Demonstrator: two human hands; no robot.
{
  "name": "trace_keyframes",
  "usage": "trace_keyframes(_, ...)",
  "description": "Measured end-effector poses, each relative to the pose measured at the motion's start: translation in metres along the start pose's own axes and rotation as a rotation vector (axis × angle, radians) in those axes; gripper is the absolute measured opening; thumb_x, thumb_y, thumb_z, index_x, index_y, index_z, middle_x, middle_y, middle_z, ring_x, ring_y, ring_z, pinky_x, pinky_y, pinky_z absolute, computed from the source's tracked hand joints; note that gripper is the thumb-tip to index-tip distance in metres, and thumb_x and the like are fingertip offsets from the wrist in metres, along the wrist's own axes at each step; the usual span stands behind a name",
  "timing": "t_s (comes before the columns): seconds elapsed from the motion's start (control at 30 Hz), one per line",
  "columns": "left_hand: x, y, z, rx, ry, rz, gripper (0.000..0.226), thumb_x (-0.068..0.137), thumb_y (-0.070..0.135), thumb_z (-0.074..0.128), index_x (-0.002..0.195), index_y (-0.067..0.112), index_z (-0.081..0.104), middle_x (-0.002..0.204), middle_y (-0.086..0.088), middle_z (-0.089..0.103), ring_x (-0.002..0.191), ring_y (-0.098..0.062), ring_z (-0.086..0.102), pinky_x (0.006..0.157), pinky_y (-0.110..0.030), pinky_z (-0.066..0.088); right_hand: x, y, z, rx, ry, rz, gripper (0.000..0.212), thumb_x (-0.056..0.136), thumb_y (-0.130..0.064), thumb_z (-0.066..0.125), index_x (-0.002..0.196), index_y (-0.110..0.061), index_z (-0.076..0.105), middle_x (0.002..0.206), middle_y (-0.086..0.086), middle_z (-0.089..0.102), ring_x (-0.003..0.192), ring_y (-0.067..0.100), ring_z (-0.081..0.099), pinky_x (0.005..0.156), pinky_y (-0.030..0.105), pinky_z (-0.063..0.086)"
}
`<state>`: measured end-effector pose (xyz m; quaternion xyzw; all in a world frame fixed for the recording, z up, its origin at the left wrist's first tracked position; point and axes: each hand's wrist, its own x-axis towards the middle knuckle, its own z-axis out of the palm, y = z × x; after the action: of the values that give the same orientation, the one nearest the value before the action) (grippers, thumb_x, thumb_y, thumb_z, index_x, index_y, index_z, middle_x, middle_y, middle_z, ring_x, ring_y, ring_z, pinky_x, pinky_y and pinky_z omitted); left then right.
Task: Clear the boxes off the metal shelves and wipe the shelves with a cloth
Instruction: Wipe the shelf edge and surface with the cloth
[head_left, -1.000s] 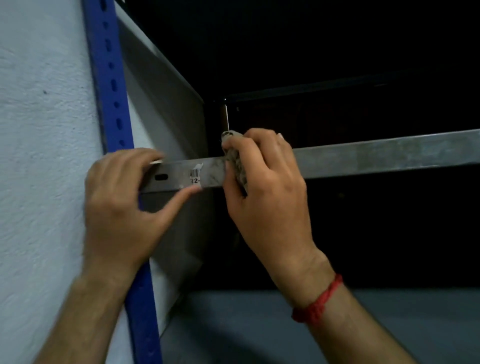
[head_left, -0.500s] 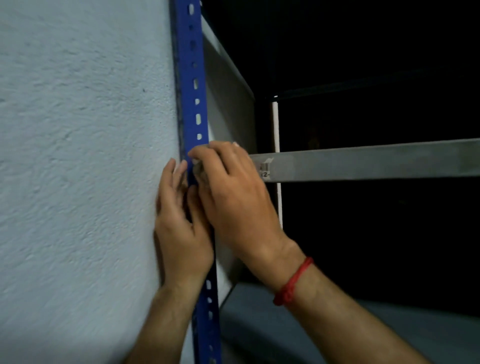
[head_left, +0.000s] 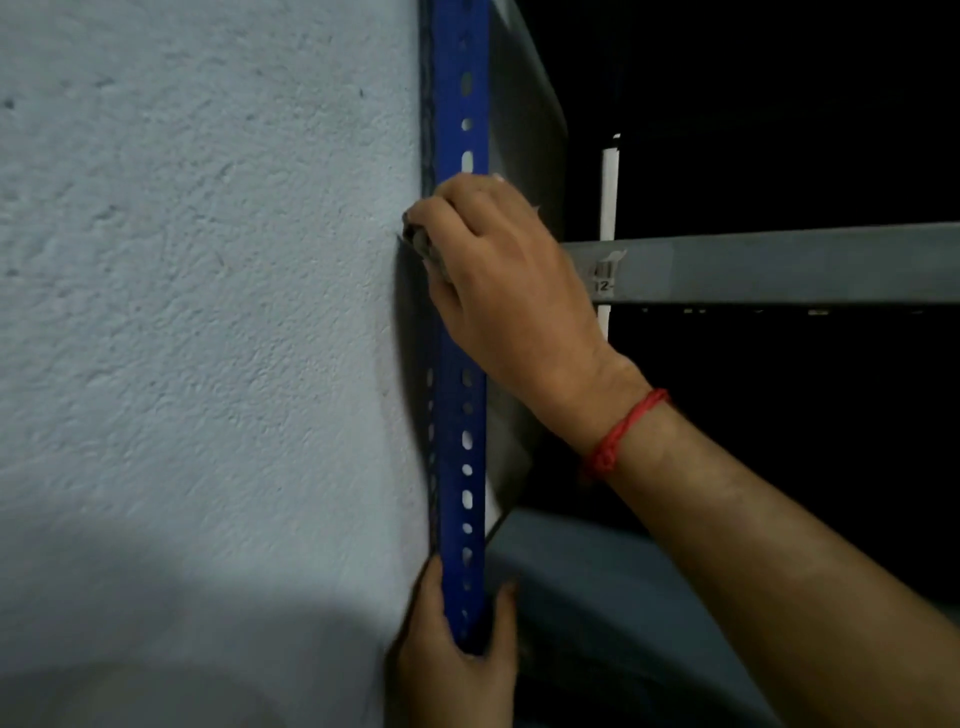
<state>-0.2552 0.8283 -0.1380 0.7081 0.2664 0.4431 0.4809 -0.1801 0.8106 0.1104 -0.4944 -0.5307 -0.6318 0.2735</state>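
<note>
1. A textured white wall (head_left: 208, 312) fills the left side.
2. A blue perforated upright (head_left: 460, 441) runs top to bottom along the wall's edge.
3. The left hand (head_left: 457, 670) is at the bottom edge, with thumb and fingers curled round the upright's lower end.
4. The right hand (head_left: 504, 265) is higher on the upright, fingers curled and pressing a grey cloth (head_left: 423, 247) against it. The cloth lies under the fingers. Only a small fold shows at the hand's left edge, touching the upright's wall side.
5. A red thread band (head_left: 621, 436) circles the right wrist.
6. The grey shelf rail (head_left: 779, 262) extends right from behind the right hand, with a barcode label (head_left: 605, 273) just beside the hand.
7. The lower shelf (head_left: 597, 571) sits below, dimly lit.
</note>
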Motion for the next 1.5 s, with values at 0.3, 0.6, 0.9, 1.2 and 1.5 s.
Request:
trace_keyframes(0.3,-0.004,-0.024,0.000,-0.157,0.130,-0.034,0.033,0.081,0.030,0.077,0.110,0.040,0.064,0.092,0.029,0.071,0.086,0.010,0.066,0.077,-0.008,0.050,-0.052,-0.028,0.003,0.011,-0.165,-0.115,0.020,0.091,0.003,0.054,0.105,0.002,0.068,0.104,0.017,0.066,0.097,0.033,0.060,0.100,0.042,0.043)
trace_keyframes(0.6,-0.012,-0.031,0.006,-0.039,0.176,-0.027,0.046,0.077,0.044,0.058,0.111,0.015,0.068,0.097,-0.003,0.072,0.092,-0.022,0.069,0.071,-0.019,0.049,-0.201,-0.074,-0.014,0.225,-0.560,-0.300,0.024,0.096,-0.009,0.049,0.103,-0.006,0.073,0.108,0.013,0.069,0.116,0.033,0.062,0.117,0.039,0.029)
trace_keyframes(0.9,-0.021,-0.040,-0.003,-0.277,0.038,0.036,0.066,0.069,0.020,0.092,0.128,0.026,0.064,0.113,0.013,0.073,0.106,-0.008,0.070,0.097,-0.036,0.053,-0.081,-0.027,0.000,-0.020,-0.196,-0.094,0.026,0.102,-0.008,0.047,0.115,0.000,0.068,0.117,0.019,0.067,0.133,0.038,0.050,0.116,0.047,0.035)
trace_keyframes(1.2,-0.017,-0.068,-0.011,-0.121,-0.110,0.041,0.092,0.051,0.012,0.095,0.130,0.027,0.051,0.129,0.011,0.062,0.123,-0.010,0.059,0.102,-0.035,0.051,-0.222,-0.091,-0.021,0.214,-0.554,-0.128,0.022,0.096,-0.008,0.056,0.111,-0.003,0.070,0.117,0.016,0.068,0.117,0.034,0.060,0.120,0.037,0.023)
trace_keyframes(1.5,-0.025,-0.070,-0.009,-0.178,-0.156,0.188,0.124,0.063,0.003,0.091,0.154,0.039,0.016,0.152,0.009,0.041,0.137,-0.006,0.044,0.106,-0.024,0.046,-0.244,-0.106,-0.046,0.190,-0.618,-0.009,0.027,0.097,-0.013,0.051,0.115,-0.006,0.069,0.118,0.012,0.067,0.118,0.028,0.059,0.123,0.032,0.014)
